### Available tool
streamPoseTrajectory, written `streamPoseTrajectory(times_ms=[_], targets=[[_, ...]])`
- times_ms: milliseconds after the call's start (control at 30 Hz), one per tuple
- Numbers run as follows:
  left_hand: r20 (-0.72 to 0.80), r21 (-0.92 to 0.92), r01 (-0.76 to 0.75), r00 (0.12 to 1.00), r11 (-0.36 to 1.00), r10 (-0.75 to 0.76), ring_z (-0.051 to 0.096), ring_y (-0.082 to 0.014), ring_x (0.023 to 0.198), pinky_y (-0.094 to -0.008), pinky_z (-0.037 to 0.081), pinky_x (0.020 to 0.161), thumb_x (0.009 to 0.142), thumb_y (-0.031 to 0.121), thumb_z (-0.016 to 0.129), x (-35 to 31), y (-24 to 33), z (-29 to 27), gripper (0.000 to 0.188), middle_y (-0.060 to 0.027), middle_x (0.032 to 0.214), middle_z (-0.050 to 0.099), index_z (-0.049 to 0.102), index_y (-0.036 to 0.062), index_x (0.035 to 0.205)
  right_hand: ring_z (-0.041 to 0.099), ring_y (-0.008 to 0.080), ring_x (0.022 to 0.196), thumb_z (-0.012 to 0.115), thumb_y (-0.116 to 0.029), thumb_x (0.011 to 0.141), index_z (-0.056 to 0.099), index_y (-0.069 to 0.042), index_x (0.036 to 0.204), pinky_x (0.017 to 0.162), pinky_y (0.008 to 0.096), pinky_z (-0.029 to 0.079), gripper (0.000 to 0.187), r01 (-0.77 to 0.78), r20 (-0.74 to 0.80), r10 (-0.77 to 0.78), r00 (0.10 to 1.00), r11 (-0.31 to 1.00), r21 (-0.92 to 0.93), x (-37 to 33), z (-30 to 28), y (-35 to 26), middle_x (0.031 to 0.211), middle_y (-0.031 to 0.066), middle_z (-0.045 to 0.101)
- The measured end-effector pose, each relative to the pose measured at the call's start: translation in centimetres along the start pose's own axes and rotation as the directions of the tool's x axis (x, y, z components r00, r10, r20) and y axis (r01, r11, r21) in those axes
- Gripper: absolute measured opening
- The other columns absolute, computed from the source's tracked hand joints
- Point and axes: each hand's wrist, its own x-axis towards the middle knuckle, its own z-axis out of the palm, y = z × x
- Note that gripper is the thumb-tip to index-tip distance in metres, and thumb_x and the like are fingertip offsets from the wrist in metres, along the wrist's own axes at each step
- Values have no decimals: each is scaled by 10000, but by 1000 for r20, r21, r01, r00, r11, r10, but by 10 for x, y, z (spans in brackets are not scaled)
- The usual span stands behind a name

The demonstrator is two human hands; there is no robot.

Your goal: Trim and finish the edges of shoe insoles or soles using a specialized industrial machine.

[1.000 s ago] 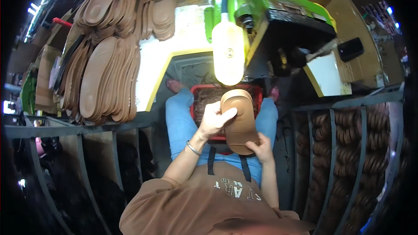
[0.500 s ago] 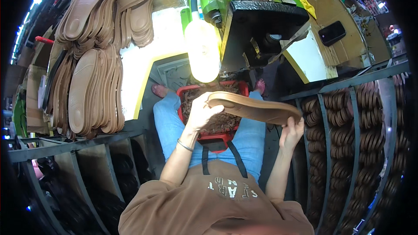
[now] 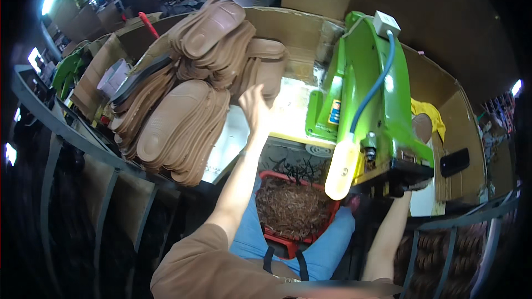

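Observation:
My left hand (image 3: 255, 108) is stretched out with its fingers apart, at the near end of the smaller stack of brown shoe soles (image 3: 270, 69). Whether the fingertips touch that stack is unclear. Left of it are more piles of brown soles (image 3: 177, 116), and another pile (image 3: 213, 27) lies behind. My right hand (image 3: 407, 194) goes in beside the black head of the green machine (image 3: 388, 94), which hides its fingers. Beyond the machine shows the rounded end of a brown sole (image 3: 422, 126), next to a yellow cloth (image 3: 435, 116).
A glowing lamp (image 3: 342, 171) hangs from a blue cable in front of the machine. Between my legs stands a red bin (image 3: 288, 248) full of brown trimmings. A dark phone (image 3: 454, 162) lies on cardboard at right. Metal racks (image 3: 105, 205) flank me on both sides.
Both hands held a brown sole before me; now they are apart. My left hand has gone forward-left to the stacks, my right hand beside the machine. The view has turned left.

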Motion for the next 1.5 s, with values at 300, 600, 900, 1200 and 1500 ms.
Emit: streamPoseTrajectory(times_ms=[300, 600, 900, 1200, 1500], targets=[[169, -13, 75, 983, 997, -72, 480, -341, 1100, -432, 384, 948, 674, 296, 786, -15, -47, -9, 457, -196, 1212, 494, 659, 102, 1067, 593, 223, 954, 566, -137, 869, 499, -17, 1199, 819, 326, 497, 358, 30, 185, 146, 972, 704, -709, -89, 5, 114, 1072, 119, 595], [626, -652, 600, 771, 465, -117, 497, -255, 1169, -383, 391, 1003, 542, 77, 791, -123, 9, -209, 899, -202, 1247, 503, 311, -14, 1297, 573, 304, 1067, 448, -543, 897, 354, 63, 1298, 849, 436, 498, 733, -782, 460, 635, 620, 545, 303, -398, -47, 6, 1229, 217, 496], [924, -367, 915, 379, 169, -46, 555, -133, 1015, -277, 450, 881, 823, 82, 652, -183, 83, -144, 416, -95, 1117, 598, 520, -62, 1190, 579, 192, 1022, 748, 4, 678, 523, 44, 1168, 914, 321, 447, 540, -715, 107, 709, 697, 697, 46, -514, -134, -13, 1117, 107, 601], [920, -369, 814, 390, 448, 49, 557, -55, 758, -221, 464, 684, 853, 177, 647, -166, 155, -90, 274, -33, 855, 661, 643, -30, 1033, 550, 201, 1057, 734, 2, 722, 483, 42, 1190, 901, 326, 455, 533, -734, 175, 714, 677, 672, 101, -548, -112, -26, 1148, 111, 562], [833, -502, 754, 554, 424, 2, 495, -23, 659, -183, 430, 588, 832, 158, 679, -165, 146, -93, 357, -9, 799, 639, 611, -27, 1129, 576, 220, 990, 657, 5, 723, 467, 42, 1190, 884, 340, 466, 505, -451, -206, 479, 853, 876, 170, -514, -169, -65, 1109, 123, 577]])
